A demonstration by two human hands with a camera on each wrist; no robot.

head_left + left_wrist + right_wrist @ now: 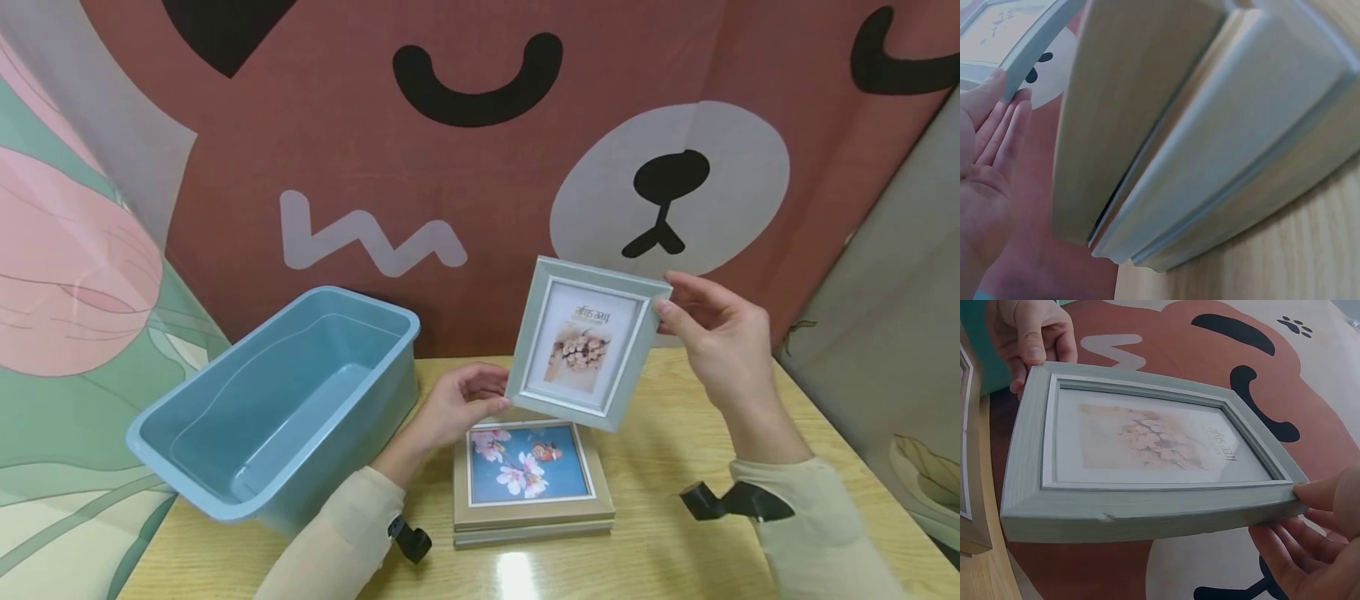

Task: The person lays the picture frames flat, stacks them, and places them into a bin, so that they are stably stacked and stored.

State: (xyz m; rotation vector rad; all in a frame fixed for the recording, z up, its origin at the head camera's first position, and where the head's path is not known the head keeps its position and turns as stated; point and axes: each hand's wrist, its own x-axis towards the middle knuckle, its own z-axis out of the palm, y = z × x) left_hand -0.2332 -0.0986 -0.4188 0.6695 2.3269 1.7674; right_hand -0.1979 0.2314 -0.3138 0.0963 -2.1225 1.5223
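Wooden table (660,558) below grey-green frame (588,343)

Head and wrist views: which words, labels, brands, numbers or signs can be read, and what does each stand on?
No text can be quoted with certainty.
Pale green frame: dark lettering on its print, too small and blurred to read.
Pale zigzag on the backdrop: a drawn mark, no readable word.
Flower picture and blue tub: no text visible.
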